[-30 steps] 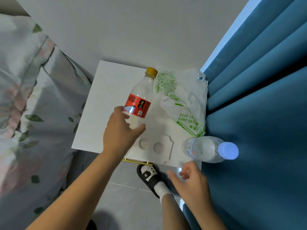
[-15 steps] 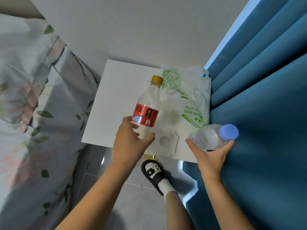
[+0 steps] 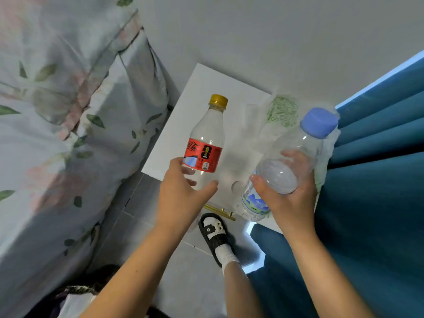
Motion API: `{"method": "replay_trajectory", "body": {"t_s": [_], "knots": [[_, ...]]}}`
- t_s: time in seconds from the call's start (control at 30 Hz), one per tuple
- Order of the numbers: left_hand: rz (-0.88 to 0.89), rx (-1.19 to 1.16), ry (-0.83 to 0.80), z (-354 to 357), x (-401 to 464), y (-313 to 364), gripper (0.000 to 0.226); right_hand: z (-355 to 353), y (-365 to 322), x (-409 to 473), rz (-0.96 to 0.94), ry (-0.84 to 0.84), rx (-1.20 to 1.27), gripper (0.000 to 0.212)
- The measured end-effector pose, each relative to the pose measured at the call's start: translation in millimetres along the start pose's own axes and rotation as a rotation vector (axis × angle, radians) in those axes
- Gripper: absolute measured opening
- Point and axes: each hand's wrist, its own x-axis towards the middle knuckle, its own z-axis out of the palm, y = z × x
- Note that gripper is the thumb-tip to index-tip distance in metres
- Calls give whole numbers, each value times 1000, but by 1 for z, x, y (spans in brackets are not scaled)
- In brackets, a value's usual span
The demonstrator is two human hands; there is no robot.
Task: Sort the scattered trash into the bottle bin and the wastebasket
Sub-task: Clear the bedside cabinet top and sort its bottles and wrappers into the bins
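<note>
The left hand point(image 3: 181, 198) gripped a cola bottle point(image 3: 206, 143) with a red label showing "FIFA" and a gold cap. The right hand point(image 3: 291, 193) gripped a clear bottle point(image 3: 286, 166) with a blue cap; its label was unreadable.

The left hand point(image 3: 183, 198) covers the base of the red-label bottle point(image 3: 206, 143); the right hand point(image 3: 289, 193) hides part of the clear bottle point(image 3: 286, 166); the green print on the plastic bag point(image 3: 283, 111) is too blurred to read.
</note>
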Motion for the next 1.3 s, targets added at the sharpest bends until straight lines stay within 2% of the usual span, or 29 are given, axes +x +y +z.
{"method": "replay_trajectory", "body": {"t_s": [0.23, 0.5, 0.7, 0.93, 1.1, 1.3], "knots": [[-234, -155, 280, -90, -43, -79, 54, 114, -38, -35, -52, -414, -11, 57], [-439, -313, 618, -169, -115, -205, 55, 237, -57, -142, -160, -857, -141, 57], [-606, -443, 718, -187, -212, -292, 53, 297, -57, -239, -192, -973, -191, 50], [-797, -621, 829, -173, -327, -377, 43, 323, -37, -348, -214, -1096, -312, 49], [-930, -748, 994, -161, -373, -438, 48, 326, -15, -411, -274, -1265, -428, 46], [-979, -852, 1124, -151, -397, -512, 48, 332, -1, -473, -330, -1421, -478, 48]]}}
